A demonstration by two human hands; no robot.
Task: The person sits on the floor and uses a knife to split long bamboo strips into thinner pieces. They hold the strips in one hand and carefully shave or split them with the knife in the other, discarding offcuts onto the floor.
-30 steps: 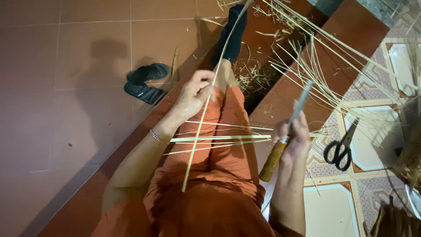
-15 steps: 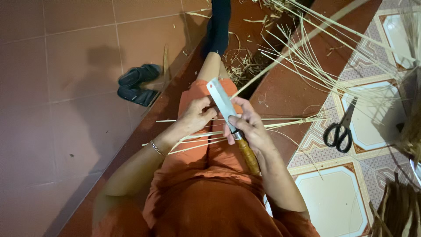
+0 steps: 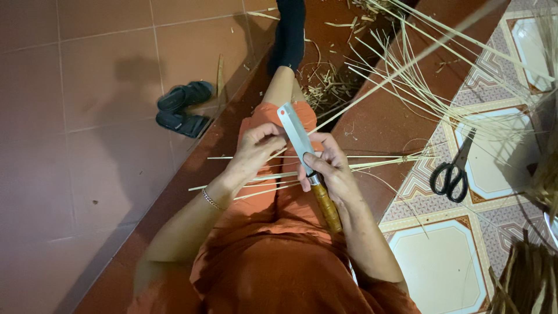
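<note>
A long bamboo strip (image 3: 401, 67) slants from the upper right down to the lap, where the left hand (image 3: 256, 148) pinches its near end. Just beside it, the right hand (image 3: 328, 171) grips a knife (image 3: 305, 157), whose blade lies against the strip between both hands.

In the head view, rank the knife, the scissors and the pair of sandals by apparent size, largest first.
1. Knife, blade plus wooden handle: longest, but nearest the camera, which enlarges it.
2 and 3. Scissors and the pair of sandals look about alike, so I won't rank them; the sandals lie lower, on the floor, so probably bigger in fact.
</note>
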